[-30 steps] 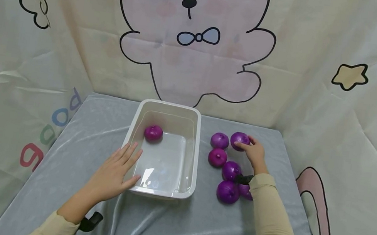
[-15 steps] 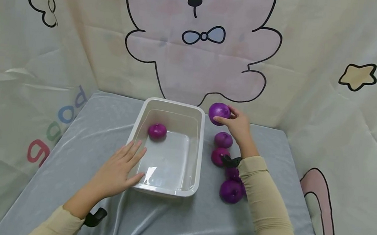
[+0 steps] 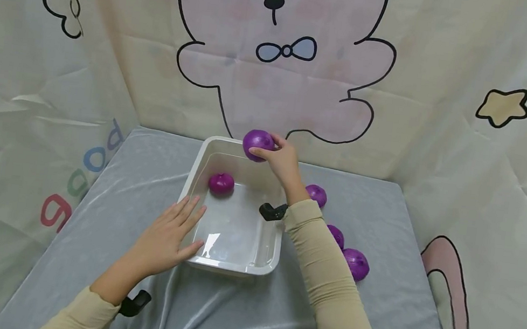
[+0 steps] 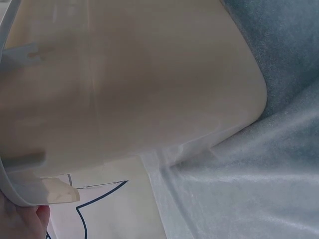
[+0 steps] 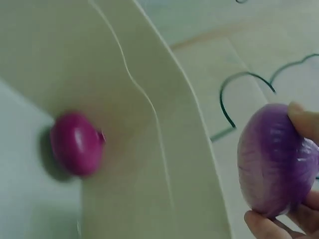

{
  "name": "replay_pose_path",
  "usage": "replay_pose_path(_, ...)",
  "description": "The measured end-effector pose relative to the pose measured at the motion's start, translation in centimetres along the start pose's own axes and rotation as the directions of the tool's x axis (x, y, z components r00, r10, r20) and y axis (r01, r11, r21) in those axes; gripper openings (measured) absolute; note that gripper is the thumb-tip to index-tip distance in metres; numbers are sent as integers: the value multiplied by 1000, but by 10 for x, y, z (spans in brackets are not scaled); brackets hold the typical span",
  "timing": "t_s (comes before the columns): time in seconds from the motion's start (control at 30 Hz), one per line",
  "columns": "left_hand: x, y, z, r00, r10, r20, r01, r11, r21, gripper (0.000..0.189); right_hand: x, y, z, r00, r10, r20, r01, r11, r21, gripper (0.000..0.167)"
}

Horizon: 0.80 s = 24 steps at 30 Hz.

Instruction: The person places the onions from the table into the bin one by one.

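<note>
My right hand (image 3: 286, 166) grips a purple onion (image 3: 257, 145) between thumb and fingers, above the far rim of a white plastic basin (image 3: 274, 252). In the right wrist view the held onion (image 5: 271, 159) shows its streaked skin, with fingertips on either side. A smaller magenta onion (image 3: 221, 183) lies inside the basin, near its far left corner. My left hand (image 3: 164, 241) rests on the basin's left rim near the front, fingers straight and spread. In the left wrist view, the basin's outer wall (image 4: 164, 84) fills most of the picture.
To the right of the basin, more onions lie on the grey cloth: one at the back (image 3: 316, 194) and others nearer (image 3: 355, 264), partly hidden by my right sleeve (image 3: 328, 280). A printed curtain (image 3: 427, 96) stands behind the table.
The right hand has lifted the onion from the group on the cloth and carried it left, over the basin's far edge. The left hand stays on the rim.
</note>
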<state>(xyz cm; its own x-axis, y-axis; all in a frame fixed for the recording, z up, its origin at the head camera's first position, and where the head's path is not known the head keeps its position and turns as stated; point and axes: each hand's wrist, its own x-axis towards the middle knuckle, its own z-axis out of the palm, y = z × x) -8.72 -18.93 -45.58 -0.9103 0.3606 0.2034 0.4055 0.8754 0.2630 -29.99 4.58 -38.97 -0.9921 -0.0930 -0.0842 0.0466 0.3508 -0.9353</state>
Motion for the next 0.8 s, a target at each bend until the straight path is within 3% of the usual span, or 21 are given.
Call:
replay_pose_path(0.37, -1, 0, -2, 1000, -8, 23, 8, 1000, 7, 73, -4, 18, 72, 997, 61, -50, -65, 994, -90, 77)
replay_pose_path(0.67, 0, 0, -2, 1000, 8, 9, -8, 1000, 12, 75, -5, 52, 86, 977, 142, -161, -146, 989, -8, 61)
replay_pose_path(0.8, -1, -2, -1, 1000, 8, -1, -8, 1000, 14, 75, -6, 71, 94, 957, 183, -224, -188, 982, 2, 60)
